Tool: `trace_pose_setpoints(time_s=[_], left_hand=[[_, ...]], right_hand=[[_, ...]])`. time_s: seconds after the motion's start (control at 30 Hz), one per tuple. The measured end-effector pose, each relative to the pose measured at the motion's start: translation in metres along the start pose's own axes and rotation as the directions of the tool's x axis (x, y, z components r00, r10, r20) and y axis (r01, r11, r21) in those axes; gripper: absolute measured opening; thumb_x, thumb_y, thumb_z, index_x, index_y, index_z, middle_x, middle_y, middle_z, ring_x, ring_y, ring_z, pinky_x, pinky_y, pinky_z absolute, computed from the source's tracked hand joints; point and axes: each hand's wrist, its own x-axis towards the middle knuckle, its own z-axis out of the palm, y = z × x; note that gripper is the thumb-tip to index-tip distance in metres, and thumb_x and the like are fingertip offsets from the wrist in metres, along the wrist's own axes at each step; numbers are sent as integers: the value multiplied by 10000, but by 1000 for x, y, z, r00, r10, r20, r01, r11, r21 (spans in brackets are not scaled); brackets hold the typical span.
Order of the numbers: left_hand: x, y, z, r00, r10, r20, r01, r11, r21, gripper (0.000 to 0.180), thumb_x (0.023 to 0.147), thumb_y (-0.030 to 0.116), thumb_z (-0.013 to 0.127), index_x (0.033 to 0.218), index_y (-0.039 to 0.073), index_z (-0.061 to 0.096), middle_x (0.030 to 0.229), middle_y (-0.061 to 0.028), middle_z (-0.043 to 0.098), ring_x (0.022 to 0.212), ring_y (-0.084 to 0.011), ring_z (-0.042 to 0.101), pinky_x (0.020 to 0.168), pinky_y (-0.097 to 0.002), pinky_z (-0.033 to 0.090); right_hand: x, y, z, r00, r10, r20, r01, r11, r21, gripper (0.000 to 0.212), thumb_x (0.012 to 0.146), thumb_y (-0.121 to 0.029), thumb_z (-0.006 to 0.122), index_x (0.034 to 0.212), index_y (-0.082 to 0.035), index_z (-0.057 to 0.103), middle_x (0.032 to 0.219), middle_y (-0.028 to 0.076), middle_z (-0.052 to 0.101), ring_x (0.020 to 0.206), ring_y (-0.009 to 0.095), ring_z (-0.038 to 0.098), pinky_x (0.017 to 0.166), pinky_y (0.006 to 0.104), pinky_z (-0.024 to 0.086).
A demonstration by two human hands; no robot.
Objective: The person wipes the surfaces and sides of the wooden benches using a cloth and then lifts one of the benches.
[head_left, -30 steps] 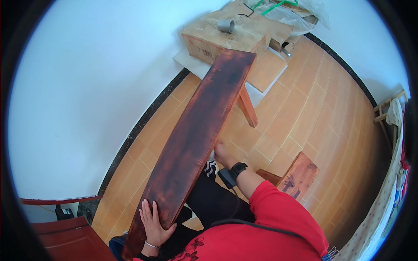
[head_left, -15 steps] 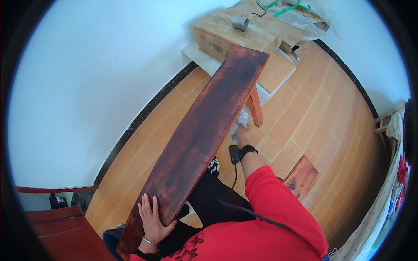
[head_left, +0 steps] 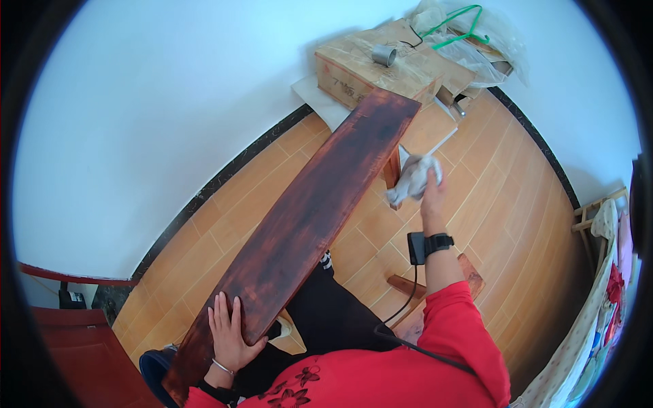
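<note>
A long dark reddish-brown wooden bench (head_left: 299, 217) runs from my lap toward the far box. On its near end lies my left hand (head_left: 233, 336), palm down and fingers stretched out, with a bracelet at the wrist. My right hand (head_left: 433, 192) is off the bench's right side and grips a crumpled whitish cloth (head_left: 415, 178). The cloth hangs beside the bench's leg (head_left: 392, 170); whether they touch I cannot tell. A black strapped device (head_left: 428, 246) with a cable sits on my right wrist.
A cardboard box (head_left: 340, 78) at the far end carries a metal cup (head_left: 384, 55), with plastic bags and a green hanger (head_left: 469, 30) nearby. Wooden pieces (head_left: 469, 272) lie on the tiled floor at right. A red cabinet (head_left: 81, 353) stands near left, a fabric-covered frame (head_left: 598, 272) at right.
My right hand has come out from beside the bench's underside, moving right and up with the cloth. The left hand stays flat on the bench. The view has shifted slightly.
</note>
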Motion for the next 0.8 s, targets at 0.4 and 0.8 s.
trace_pose_setpoints(time_s=[0.4, 0.8], left_hand=[[-4, 4, -2, 999, -29, -33, 29, 1000, -8, 1031, 574, 409, 744, 1403, 40, 254, 1448, -283, 160, 1363, -409, 137, 1096, -516, 87], [-18, 1, 1, 994, -76, -76, 76, 997, -13, 1008, 585, 431, 739, 1396, 50, 276, 1448, -273, 168, 1363, -397, 146, 1097, -520, 95]], right_hand=[[-49, -147, 123, 254, -599, 759, 912, 410, 19, 583, 639, -22, 651, 1180, -227, 582, 1098, 143, 555, 974, 307, 571, 751, 367, 521], [-59, -90, 144, 320, -386, 865, 935, 276, -223, 455, 638, -107, 680, 1069, -240, 622, 962, 76, 525, 894, 264, 556, 649, 367, 510]])
